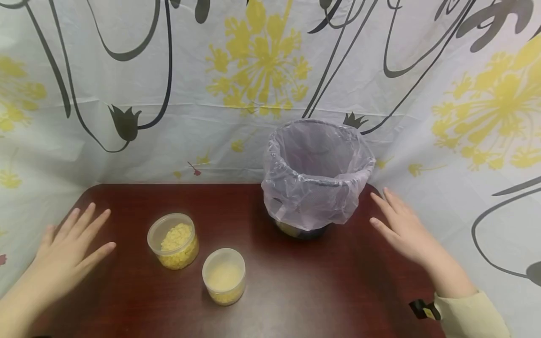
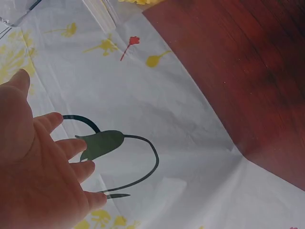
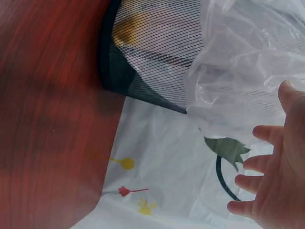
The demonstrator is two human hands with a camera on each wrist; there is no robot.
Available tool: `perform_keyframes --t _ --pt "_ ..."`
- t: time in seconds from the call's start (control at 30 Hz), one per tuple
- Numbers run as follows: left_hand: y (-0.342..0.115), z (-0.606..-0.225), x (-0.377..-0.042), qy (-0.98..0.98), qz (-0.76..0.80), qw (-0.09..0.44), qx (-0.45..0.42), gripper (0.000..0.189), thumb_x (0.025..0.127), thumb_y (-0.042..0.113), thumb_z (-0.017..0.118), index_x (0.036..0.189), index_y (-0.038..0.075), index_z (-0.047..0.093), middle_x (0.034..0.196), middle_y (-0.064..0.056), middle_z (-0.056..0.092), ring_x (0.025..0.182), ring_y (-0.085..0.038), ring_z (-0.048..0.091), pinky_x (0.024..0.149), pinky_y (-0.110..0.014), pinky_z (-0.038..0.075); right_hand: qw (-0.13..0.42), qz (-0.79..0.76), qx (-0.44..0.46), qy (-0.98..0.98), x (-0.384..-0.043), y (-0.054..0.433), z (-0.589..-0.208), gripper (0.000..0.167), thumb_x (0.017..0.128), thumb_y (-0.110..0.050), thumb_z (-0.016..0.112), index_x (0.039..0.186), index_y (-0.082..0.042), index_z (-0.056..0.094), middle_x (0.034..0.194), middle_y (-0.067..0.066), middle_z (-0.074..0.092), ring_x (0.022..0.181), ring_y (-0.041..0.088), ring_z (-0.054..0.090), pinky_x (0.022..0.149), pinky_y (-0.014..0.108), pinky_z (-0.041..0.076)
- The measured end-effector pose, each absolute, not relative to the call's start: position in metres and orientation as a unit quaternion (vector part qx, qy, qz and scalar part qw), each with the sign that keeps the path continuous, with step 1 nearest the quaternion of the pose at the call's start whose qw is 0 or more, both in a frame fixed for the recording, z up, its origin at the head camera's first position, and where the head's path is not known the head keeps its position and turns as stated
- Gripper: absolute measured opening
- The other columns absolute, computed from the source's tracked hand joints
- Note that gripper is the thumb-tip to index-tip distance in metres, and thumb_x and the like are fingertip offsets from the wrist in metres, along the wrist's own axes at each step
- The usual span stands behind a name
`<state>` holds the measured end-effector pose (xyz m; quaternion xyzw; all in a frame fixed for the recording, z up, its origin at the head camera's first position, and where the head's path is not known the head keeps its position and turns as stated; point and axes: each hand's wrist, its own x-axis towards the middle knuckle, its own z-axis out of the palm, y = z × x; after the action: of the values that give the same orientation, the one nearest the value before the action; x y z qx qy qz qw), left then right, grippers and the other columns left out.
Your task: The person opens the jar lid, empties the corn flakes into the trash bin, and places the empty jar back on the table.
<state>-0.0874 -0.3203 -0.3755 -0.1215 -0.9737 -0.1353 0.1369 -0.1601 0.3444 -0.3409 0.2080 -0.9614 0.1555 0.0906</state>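
Observation:
My left hand (image 1: 67, 253) is held over the left side of the table, fingers straight and spread, with nothing in it. Nearest to it stands a round clear plastic tub (image 1: 186, 258) partly filled with yellow crumbly bits (image 1: 176, 236). A smaller translucent tub (image 1: 226, 284) stands in front and to the right, with yellow bits low inside; I cannot tell whether it is lidded. On the right, my right hand (image 1: 405, 230) is also spread and holds nothing. It is beside a mesh waste bin (image 3: 152, 52) lined with a thin translucent plastic bag (image 1: 317, 202) folded over the rim.
The dark red-brown table (image 1: 262, 314) has a patterned white sheet (image 1: 190, 84) hanging behind it and along both sides. The bin stands at the table's back right, close to the sheet. A black strap (image 1: 422, 310) shows at my right sleeve (image 1: 469, 314).

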Motion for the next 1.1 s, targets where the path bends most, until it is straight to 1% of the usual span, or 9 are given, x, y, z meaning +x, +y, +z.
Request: perform_keyframes --t 0.17,0.33,0.53,0.63,0.8,0.87,0.97,1.1 --pt "-0.316 -0.376 -0.089 -0.970 -0.144 0.144 -0.133 0.073 0.096 0.035 0.056 0.154 0.017 0.016 0.159 -0.012 0.003 0.143 -0.029 -0.008 0.103 -0.059 -0.018 0.096 0.164 0.217 -0.957 -0.156 0.338 -0.336 0.062 0.098 -0.028 0.054 0.151 -0.013 0.027 0.154 0.024 0.016 0.137 0.047 0.016 0.106 0.063 0.011" --pt "-0.308 -0.372 -0.089 -0.961 -0.169 0.159 -0.149 0.072 0.094 0.032 0.059 0.153 0.015 0.021 0.157 -0.017 0.013 0.144 -0.028 -0.002 0.108 -0.054 -0.013 0.111 0.171 0.224 -0.953 -0.152 0.329 -0.330 0.062 0.096 -0.027 0.057 0.150 -0.014 0.030 0.154 0.021 0.019 0.136 0.047 0.021 0.104 0.063 0.017" --pt "-0.295 -0.366 -0.089 -0.951 -0.192 0.171 -0.171 0.071 0.092 0.029 0.063 0.152 0.014 0.026 0.153 -0.022 0.023 0.144 -0.031 0.007 0.111 -0.049 -0.006 0.137 0.171 0.245 -0.945 -0.147 0.318 -0.323 0.060 0.095 -0.024 0.058 0.149 -0.014 0.033 0.153 0.019 0.024 0.133 0.047 0.027 0.103 0.062 0.021" --pt "-0.288 -0.365 -0.089 -0.945 -0.200 0.182 -0.184 0.071 0.090 0.026 0.065 0.151 0.014 0.030 0.151 -0.022 0.027 0.143 -0.032 0.013 0.113 -0.047 -0.001 0.156 0.172 0.255 -0.939 -0.143 0.311 -0.320 0.060 0.094 -0.022 0.060 0.148 -0.013 0.036 0.152 0.018 0.028 0.133 0.045 0.029 0.104 0.059 0.022" --pt "-0.278 -0.362 -0.088 -0.937 -0.210 0.194 -0.202 0.071 0.088 0.024 0.068 0.149 0.014 0.034 0.149 -0.020 0.033 0.141 -0.031 0.019 0.114 -0.043 0.005 0.199 0.170 0.285 -0.922 -0.138 0.302 -0.318 0.059 0.091 -0.020 0.064 0.144 -0.011 0.042 0.148 0.016 0.037 0.132 0.039 0.034 0.107 0.051 0.022" --pt "-0.274 -0.361 -0.087 -0.934 -0.210 0.200 -0.207 0.072 0.087 0.024 0.069 0.149 0.015 0.035 0.148 -0.019 0.035 0.141 -0.030 0.021 0.114 -0.040 0.007 0.216 0.169 0.302 -0.913 -0.137 0.299 -0.318 0.056 0.092 -0.022 0.063 0.143 -0.009 0.044 0.146 0.016 0.040 0.131 0.038 0.036 0.109 0.047 0.021" --pt "-0.269 -0.361 -0.086 -0.930 -0.210 0.210 -0.218 0.071 0.087 0.026 0.070 0.148 0.014 0.036 0.147 -0.018 0.037 0.140 -0.029 0.024 0.114 -0.037 0.009 0.235 0.172 0.322 -0.901 -0.134 0.294 -0.318 0.052 0.095 -0.029 0.058 0.141 -0.007 0.046 0.144 0.017 0.042 0.129 0.038 0.037 0.110 0.043 0.019" --pt "-0.261 -0.361 -0.084 -0.924 -0.212 0.223 -0.229 0.072 0.085 0.028 0.072 0.147 0.015 0.039 0.146 -0.016 0.040 0.138 -0.027 0.029 0.113 -0.032 0.011 0.249 0.183 0.343 -0.887 -0.131 0.286 -0.320 0.054 0.099 -0.041 0.047 0.138 -0.005 0.048 0.142 0.018 0.043 0.129 0.037 0.037 0.111 0.041 0.017"
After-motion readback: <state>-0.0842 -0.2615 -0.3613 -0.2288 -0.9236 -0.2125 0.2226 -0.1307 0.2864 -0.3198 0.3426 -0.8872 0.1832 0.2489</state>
